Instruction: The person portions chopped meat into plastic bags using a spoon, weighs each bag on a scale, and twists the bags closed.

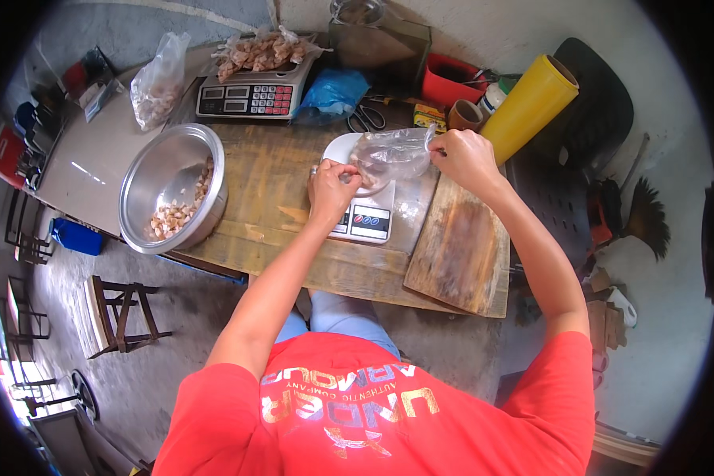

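Note:
A clear plastic bag [395, 152] with some pale diced pieces in its lower end lies over the plate of a white kitchen scale [362, 229]. My right hand [465, 159] pinches the bag's mouth and stretches it out to the right. At the bag's filled end is my left hand [333, 187], thumb and fingertips drawn together; whether they grip the plastic or a piece is too small to tell. Left of the scale, a metal bowl [130, 190] holds more diced pieces [175, 217], which look like raw meat.
A wooden cutting board [461, 256] lies by the table's right end, below a large yellow roll [529, 110]. Behind stand a price-computing scale [250, 98] carrying filled bags [262, 53], another filled bag [157, 89], a blue plastic bag [333, 92], scissors [367, 119] and a red container [446, 86].

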{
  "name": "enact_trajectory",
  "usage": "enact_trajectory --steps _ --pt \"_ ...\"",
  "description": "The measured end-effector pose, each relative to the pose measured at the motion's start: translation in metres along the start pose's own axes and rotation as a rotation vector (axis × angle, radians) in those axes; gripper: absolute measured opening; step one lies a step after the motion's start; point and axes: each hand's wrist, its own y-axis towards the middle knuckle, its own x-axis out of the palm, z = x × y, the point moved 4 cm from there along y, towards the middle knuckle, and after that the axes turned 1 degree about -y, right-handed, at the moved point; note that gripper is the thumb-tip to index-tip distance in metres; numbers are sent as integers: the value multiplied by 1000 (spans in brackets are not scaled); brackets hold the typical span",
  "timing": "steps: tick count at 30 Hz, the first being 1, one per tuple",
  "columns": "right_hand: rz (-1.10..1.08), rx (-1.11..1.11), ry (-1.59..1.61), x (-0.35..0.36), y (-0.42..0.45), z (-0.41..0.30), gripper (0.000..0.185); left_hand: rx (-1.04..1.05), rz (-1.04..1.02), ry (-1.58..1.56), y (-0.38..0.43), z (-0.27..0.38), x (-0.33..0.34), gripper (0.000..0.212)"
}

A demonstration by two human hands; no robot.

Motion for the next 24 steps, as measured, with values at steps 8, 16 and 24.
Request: enact_trajectory --steps 8,16,24 --pt "-24 103 67 -3 -5 17 15 22 1 -82 -3 8 -10 18" --pt "-17 40 52 -4 -11 15 15 94 -3 -13 -6 7 -3 16" --pt "136 -157 15 -4 -16 12 11 85 -102 104 0 16 4 20"
